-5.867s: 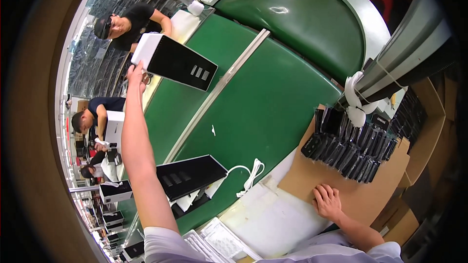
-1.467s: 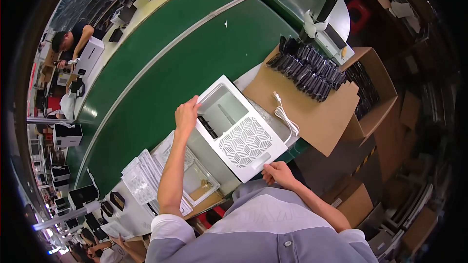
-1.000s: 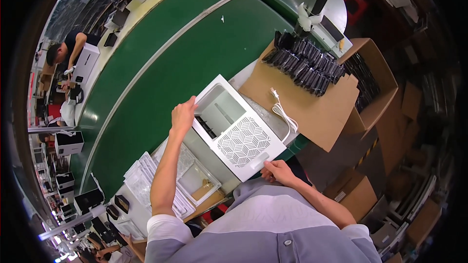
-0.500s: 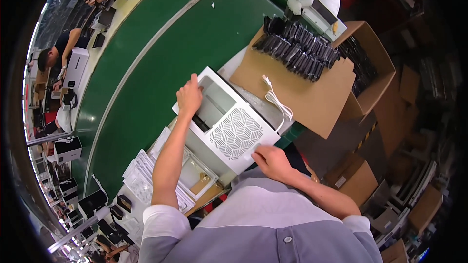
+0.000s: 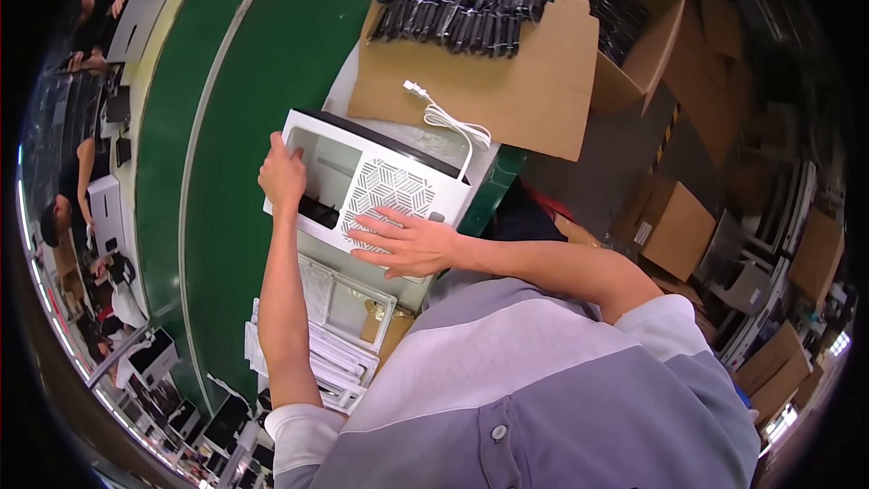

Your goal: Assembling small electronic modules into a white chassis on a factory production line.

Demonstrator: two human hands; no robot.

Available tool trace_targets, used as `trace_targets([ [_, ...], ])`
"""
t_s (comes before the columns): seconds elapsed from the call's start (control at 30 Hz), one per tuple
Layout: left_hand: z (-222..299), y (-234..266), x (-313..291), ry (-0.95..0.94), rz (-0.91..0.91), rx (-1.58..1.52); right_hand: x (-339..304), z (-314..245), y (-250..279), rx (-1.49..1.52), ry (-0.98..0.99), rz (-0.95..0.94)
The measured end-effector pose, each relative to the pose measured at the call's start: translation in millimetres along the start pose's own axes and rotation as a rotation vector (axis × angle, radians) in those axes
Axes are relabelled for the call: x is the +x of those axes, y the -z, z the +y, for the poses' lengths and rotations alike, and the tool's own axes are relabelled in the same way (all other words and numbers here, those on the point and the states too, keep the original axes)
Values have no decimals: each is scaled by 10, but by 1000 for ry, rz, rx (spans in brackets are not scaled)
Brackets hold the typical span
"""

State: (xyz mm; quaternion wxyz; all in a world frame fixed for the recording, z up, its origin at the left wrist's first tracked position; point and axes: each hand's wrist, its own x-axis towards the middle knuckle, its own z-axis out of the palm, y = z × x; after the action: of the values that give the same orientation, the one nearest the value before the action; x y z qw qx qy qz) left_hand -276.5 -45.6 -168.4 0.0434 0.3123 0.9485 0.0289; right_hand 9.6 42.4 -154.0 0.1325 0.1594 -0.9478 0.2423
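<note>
Before me a white boxy appliance (image 5: 450, 195) lies with its front panel up. The panel has an opening at the left, with a dark interior partly visible, and a grille of geometric slots at the right. My left hand (image 5: 282, 172) is closed round the panel's left edge, thumb toward the opening. Lying flat across the grille's lower part is my right hand (image 5: 407, 243), its fingers spread and holding nothing. A white power cord (image 5: 445, 118), looped and ending in a plug, comes from the appliance's far right side.
Beyond the appliance, several black plastic-wrapped packs (image 5: 457, 14) lie on a cardboard sheet (image 5: 471, 109). An open carton (image 5: 665, 41) stands at the right. Nearer on the left are stacked white frames (image 5: 339, 358). A green work surface (image 5: 249, 113) runs along the left; other people work beyond it.
My right hand has left the appliance's near right corner and now rests spread on the grille. My left hand keeps hold of the left edge. The whole view has turned and shifted.
</note>
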Motion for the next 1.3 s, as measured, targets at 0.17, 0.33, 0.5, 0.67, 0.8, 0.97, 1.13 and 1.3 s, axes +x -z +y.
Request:
trace_targets([
  [0.17, 82, 115, -61, 55, -74, -63, -97, 63, 149, 115, -21, 63],
  [0.33, 372, 254, -605, -267, 366, -258, -918, 477, 621, 365, -476, 240],
  [0.5, 1251, 488, -1963, -219, -9, -504, -1888, 1328, 631, 499, -1234, 664],
  [0.67, 1777, 281, -2309, -198, -142, -270, -1841, 2369, 925, 423, -1214, 566],
  [0.8, 1952, 108, -2250, -151, -231, -69, -1297, 2934, 1232, 396, -1249, 529],
  [0.97, 1892, 305, -2160, -176, -261, -118, -1101, 3319, 1177, 334, -1337, 360],
  [1.13, 1605, 1608, -1502, -6, -355, -331, -1405, 3513, 1015, 446, -1214, 519],
  [1.3, 1208, 2429, -1008, 304, -417, -955, -1627, 3382, 1292, 663, -1146, 466],
])
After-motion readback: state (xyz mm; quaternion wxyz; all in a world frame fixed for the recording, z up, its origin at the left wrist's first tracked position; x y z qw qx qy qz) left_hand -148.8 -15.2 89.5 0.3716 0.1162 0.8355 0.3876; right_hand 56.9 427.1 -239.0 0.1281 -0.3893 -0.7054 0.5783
